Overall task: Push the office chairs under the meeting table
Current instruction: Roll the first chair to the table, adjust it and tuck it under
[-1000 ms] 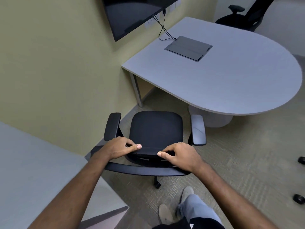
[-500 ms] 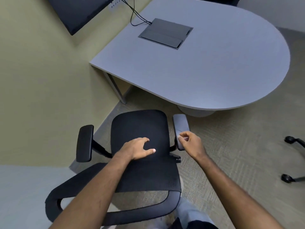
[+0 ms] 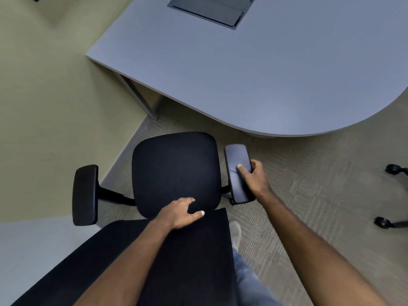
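Observation:
A black office chair point(image 3: 174, 168) stands on the carpet just short of the grey meeting table point(image 3: 265, 80), its seat facing the table's curved edge. My left hand point(image 3: 182, 214) rests on the top of the chair's backrest, fingers curled over it toward the seat. My right hand point(image 3: 254, 176) grips the chair's right armrest point(image 3: 237, 160), thumb on top. The left armrest point(image 3: 85, 194) sticks out toward the wall. The chair's base is hidden under the seat.
A yellow-green wall point(image 3: 55, 107) runs close on the left, with the table's metal leg point(image 3: 141, 98) beside it. A dark flap panel point(image 3: 212, 9) is set in the tabletop. Castors of another chair point(image 3: 390, 171) show at the right edge. A grey surface point(image 3: 33, 250) lies at lower left.
The chair has rolled closer to the table. My right hand left the backrest and now grips the right armrest; my left hand stays on the backrest. My view has tilted down.

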Tool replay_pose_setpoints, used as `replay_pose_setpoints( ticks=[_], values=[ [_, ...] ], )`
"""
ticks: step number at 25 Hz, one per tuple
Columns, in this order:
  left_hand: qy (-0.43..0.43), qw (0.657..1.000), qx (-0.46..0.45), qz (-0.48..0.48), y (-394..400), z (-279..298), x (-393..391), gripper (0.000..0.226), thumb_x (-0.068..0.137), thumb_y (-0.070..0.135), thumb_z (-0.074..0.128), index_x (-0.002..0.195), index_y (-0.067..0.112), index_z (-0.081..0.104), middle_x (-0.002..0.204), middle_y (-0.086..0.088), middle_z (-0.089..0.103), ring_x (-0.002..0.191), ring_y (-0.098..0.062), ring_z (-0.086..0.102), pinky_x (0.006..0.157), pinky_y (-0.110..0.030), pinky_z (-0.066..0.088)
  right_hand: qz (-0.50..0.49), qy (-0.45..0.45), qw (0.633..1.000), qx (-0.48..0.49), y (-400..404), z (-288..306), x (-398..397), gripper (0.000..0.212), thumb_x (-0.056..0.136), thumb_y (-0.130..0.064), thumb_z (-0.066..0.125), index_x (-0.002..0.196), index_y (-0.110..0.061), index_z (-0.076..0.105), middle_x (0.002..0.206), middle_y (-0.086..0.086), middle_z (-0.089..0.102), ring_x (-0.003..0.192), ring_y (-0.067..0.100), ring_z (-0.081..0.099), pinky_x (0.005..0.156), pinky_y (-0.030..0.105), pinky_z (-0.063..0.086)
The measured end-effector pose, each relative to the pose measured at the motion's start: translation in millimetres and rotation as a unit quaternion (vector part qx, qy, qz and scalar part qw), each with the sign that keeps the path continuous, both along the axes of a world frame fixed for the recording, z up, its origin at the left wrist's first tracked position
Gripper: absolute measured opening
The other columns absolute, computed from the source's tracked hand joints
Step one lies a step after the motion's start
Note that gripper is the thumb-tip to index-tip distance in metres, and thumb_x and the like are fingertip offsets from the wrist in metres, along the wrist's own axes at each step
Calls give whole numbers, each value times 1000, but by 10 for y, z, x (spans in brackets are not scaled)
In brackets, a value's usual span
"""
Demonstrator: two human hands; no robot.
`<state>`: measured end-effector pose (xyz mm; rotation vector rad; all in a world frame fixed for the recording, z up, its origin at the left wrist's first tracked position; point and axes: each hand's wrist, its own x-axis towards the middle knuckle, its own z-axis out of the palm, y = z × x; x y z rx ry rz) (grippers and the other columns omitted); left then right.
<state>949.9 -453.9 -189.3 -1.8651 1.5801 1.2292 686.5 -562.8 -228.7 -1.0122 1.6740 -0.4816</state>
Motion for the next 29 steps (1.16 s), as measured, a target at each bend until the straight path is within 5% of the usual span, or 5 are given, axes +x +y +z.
replay_pose_setpoints(
  ticks=[3,6,11,18,29],
  values=[
    [18,998,62,-24,178,-123,-54,85,92,80,43,160,30,35,165,4,38,147,-20,42,117,-45,38,-38,-27,999,13,-118,-138,77,48,98,-43,72,132,-13,57,123,7,69,100,18,67,91,38,54],
    [23,997,77,-16,226,-185,-72,84,92,82,37,159,32,37,163,5,41,145,-20,44,117,-45,38,-81,-84,992,53,-236,-287,112,39,94,-47,76,115,-15,68,114,11,77,102,29,74,95,48,60],
    [36,996,80,-31,234,-227,-52,80,94,81,35,158,32,40,163,8,41,148,-19,39,117,-45,36,-87,-169,970,152,-368,-405,59,62,80,-55,86,118,-7,76,110,18,79,104,40,76,99,57,59],
    [36,995,79,-53,257,-233,-33,78,96,78,35,159,30,39,165,8,38,151,-19,34,118,-44,34,-70,-112,981,143,-354,-477,59,67,77,-67,84,109,-9,80,105,13,81,98,33,78,98,54,61],
    [38,993,83,-77,269,-233,41,78,98,77,35,159,29,37,165,7,38,150,-19,35,118,-44,34,-118,-78,981,131,-136,-832,146,54,81,-57,85,101,-8,81,97,10,81,92,27,79,93,48,63]
  ],
)
